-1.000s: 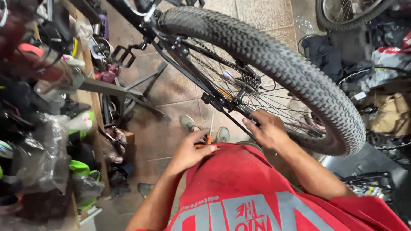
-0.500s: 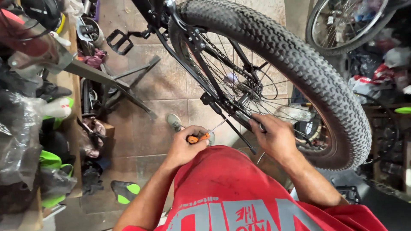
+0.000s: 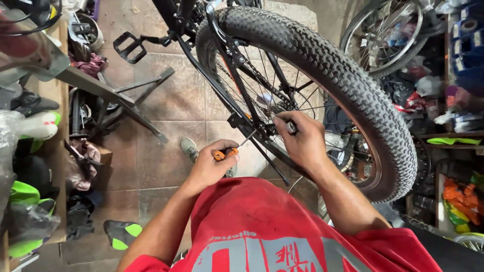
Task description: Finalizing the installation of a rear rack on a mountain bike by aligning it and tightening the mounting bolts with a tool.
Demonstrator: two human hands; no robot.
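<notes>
**Screwdriver at the rear wheel of a black bicycle**

The fingers [image 3: 225,151] of the left hand [image 3: 209,166] are curled tight around the orange handle of a small screwdriver [image 3: 229,149], whose thin shaft slants up and to the right toward the bicycle frame [image 3: 222,95]. The right hand [image 3: 302,141] sits just beside the tip, its fingers closed together on a small metal fitting [image 3: 291,127] where the frame stays meet the wheel; what exactly they pinch is too small to tell. Both forearms reach out from a red shirt [image 3: 262,226] with grey lettering at the bottom of the view.

The hands work at the rear wheel [image 3: 348,85], a spoked rim carrying a thick knobbly black tyre that arcs from the top of the frame down to the right. The tyre is seated on the rim and the wheel stands in the frame, so the fitting appears largely done; judging from the tool's position, a fastener near the frame stays is being adjusted, and how much of that remains cannot be told. A pedal [image 3: 127,47] juts out to the upper left.

Below the hands lies a tiled floor [image 3: 166,146], with a grey shoe [image 3: 189,147] showing just left of the screwdriver. A dark metal stand [image 3: 136,100] stretches across the tiles. Clothes, bags and green-and-white items crowd the left edge, a second, thinner bicycle wheel [image 3: 383,35] leans at upper right, and cluttered shelves [image 3: 454,136] line the right side.
</notes>
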